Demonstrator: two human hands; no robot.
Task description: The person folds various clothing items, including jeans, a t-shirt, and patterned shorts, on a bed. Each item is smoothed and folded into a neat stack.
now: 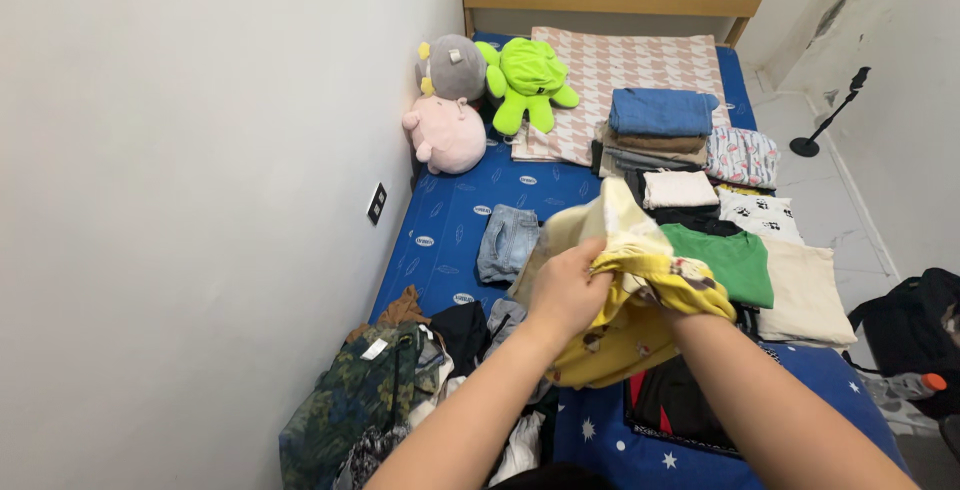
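Observation:
Both my hands hold a yellow patterned garment [640,280] above the blue bed sheet [470,200]. My left hand [565,290] grips its bunched upper edge. My right hand [690,312] is tucked inside or under the cloth, so only the forearm shows. Right behind the garment lies a folded green shirt [735,260] beside a cream cloth [805,295]. A black garment with red [670,405] lies under my arms.
A stack of folded clothes topped by a blue one [660,115] sits by the patterned pillow [625,70]. Plush toys in grey, pink and green [525,80] lean against the wall. Unfolded clothes [385,390] pile at the near left. Small jeans [507,240] lie mid-bed. A black bag [915,335] is on the floor.

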